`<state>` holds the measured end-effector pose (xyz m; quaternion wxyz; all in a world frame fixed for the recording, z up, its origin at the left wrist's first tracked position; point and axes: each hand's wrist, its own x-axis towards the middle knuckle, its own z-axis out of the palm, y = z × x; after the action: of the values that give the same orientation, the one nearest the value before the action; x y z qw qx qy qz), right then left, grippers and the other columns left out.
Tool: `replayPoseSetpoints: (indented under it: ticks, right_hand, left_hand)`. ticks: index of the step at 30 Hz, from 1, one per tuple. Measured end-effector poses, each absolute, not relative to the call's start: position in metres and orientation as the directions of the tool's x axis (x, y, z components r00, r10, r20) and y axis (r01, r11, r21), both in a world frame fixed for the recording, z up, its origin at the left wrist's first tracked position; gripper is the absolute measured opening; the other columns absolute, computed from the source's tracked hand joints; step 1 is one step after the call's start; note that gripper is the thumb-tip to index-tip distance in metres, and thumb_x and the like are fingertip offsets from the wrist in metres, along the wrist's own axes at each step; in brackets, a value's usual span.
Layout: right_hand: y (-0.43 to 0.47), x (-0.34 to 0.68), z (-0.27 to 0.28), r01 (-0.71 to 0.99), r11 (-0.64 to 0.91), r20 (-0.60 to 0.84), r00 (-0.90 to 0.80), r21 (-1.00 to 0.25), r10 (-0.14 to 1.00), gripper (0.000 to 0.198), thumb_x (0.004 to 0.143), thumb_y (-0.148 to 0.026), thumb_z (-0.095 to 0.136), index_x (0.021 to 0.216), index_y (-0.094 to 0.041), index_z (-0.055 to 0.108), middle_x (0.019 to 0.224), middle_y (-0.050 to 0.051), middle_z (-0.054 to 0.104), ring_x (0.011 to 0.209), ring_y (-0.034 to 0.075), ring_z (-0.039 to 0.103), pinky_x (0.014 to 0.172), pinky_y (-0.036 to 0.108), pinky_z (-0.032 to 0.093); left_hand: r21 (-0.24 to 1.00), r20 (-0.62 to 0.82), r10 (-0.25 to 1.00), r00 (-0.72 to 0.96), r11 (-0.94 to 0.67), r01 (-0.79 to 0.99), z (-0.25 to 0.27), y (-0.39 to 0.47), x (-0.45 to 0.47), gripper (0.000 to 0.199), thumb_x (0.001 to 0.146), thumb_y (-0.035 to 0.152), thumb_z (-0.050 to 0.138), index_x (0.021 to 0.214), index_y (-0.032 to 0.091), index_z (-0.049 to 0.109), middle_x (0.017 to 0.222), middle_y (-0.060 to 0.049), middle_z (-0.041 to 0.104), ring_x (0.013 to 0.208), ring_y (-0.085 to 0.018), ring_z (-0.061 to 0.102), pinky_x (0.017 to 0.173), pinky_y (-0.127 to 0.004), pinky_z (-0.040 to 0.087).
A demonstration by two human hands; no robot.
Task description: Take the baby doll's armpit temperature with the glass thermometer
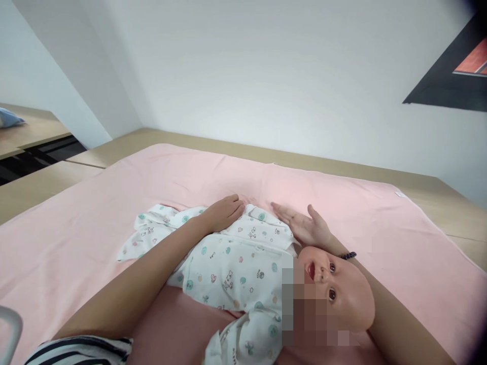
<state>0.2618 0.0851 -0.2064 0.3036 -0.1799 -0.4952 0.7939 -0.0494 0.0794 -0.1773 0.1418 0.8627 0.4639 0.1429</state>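
A baby doll (355, 296) lies on its back with its head to the right, dressed in a white baby gown (232, 268) with green and coloured prints. My left hand (224, 213) rests on the far side of the gown, its fingers curled down over the cloth near the sleeve; the fingertips are partly hidden. My right hand (304, 225) lies beside the doll's neck and shoulder, palm turned partly up, thumb apart and fingers stretched out, holding nothing. My right forearm passes just behind the doll's head.
Beneath the doll a pink sheet (384, 228) covers a wooden table (49, 185), set against a white wall (266, 76). A blue item (9, 118) lies on another table at the left. A dark-framed opening (449, 76) is at upper right.
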Motion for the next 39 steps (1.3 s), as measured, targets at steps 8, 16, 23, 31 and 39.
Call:
replayPoseSetpoints:
  ticks: [8, 16, 23, 31, 39]
  right_hand:
    - [0.083, 0.261, -0.202, -0.236, -0.344, -0.013, -0.808, -0.909, 0.589, 0.081, 0.089, -0.076, 0.041, 0.144, -0.018, 0.055, 0.16, 0.01, 0.045, 0.157, 0.027, 0.021, 0.129, 0.047, 0.012]
    - [0.081, 0.261, -0.201, -0.195, -0.326, -0.013, -0.841, -0.925, 0.541, 0.067, 0.094, -0.065, 0.047, 0.145, -0.021, 0.055, 0.162, 0.005, 0.043, 0.157, 0.026, 0.022, 0.13, 0.047, 0.012]
    - [0.081, 0.261, -0.202, -0.165, -0.416, -0.105, -0.825, -0.894, 0.555, 0.064, 0.096, -0.065, 0.042, 0.143, -0.024, 0.056, 0.16, 0.004, 0.045, 0.157, 0.026, 0.022, 0.131, 0.049, 0.011]
    - [0.084, 0.265, -0.207, -0.214, -0.473, -0.149, -0.772, -0.855, 0.618, 0.065, 0.099, -0.065, 0.032, 0.145, -0.025, 0.054, 0.157, 0.004, 0.05, 0.155, 0.024, 0.027, 0.13, 0.048, 0.016]
    - [0.074, 0.265, -0.201, -0.17, -0.3, -0.077, -0.746, -0.938, 0.662, 0.072, 0.096, -0.073, 0.026, 0.142, -0.026, 0.057, 0.156, 0.004, 0.051, 0.155, 0.024, 0.027, 0.131, 0.046, 0.014]
  left_hand:
    - [0.376, 0.096, 0.848, 0.522, -0.516, 0.769, -0.178, 0.08, -0.05, 0.045, 0.107, 0.043, 0.019, 0.089, 0.02, 0.054, 0.093, -0.006, 0.051, 0.089, -0.021, 0.054, 0.088, -0.04, 0.046]
    - [0.39, 0.079, 0.853, 0.516, -0.503, 0.771, -0.175, 0.077, -0.049, 0.044, 0.106, 0.042, 0.021, 0.088, 0.02, 0.054, 0.094, -0.006, 0.051, 0.089, -0.022, 0.054, 0.088, -0.04, 0.046]
    - [0.363, 0.064, 0.856, 0.513, -0.499, 0.787, -0.171, 0.074, -0.045, 0.042, 0.106, 0.039, 0.021, 0.086, 0.02, 0.053, 0.094, -0.006, 0.05, 0.09, -0.022, 0.054, 0.091, -0.04, 0.045]
    - [0.339, 0.066, 0.849, 0.524, -0.513, 0.789, -0.174, 0.075, -0.047, 0.044, 0.107, 0.039, 0.02, 0.093, 0.018, 0.057, 0.096, -0.007, 0.052, 0.091, -0.021, 0.054, 0.092, -0.039, 0.044]
    - [0.307, 0.068, 0.836, 0.544, -0.536, 0.786, -0.173, 0.073, -0.046, 0.044, 0.107, 0.036, 0.019, 0.089, 0.018, 0.056, 0.093, -0.008, 0.052, 0.09, -0.021, 0.052, 0.091, -0.037, 0.044]
